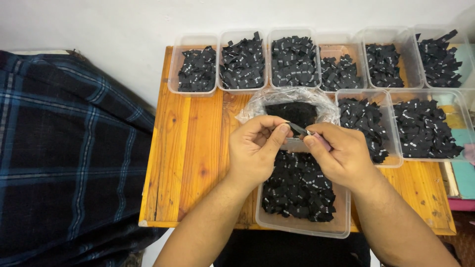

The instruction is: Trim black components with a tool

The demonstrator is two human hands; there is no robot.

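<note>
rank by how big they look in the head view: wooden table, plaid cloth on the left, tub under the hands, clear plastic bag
1. wooden table and plaid cloth: both large and cut off or covered, so unsure which leads
2. tub under the hands, though nearer the camera
3. clear plastic bag, partly hidden

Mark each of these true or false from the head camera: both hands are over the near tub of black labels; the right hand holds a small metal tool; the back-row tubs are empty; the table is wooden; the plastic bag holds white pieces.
1. Both hands, left hand and right hand, are over the near tub: true.
2. The right hand holds a small metal tool: true.
3. The back-row tubs are empty: false, they hold black labels.
4. The table is wooden: true.
5. The plastic bag holds white pieces: false, its contents are black.
</note>
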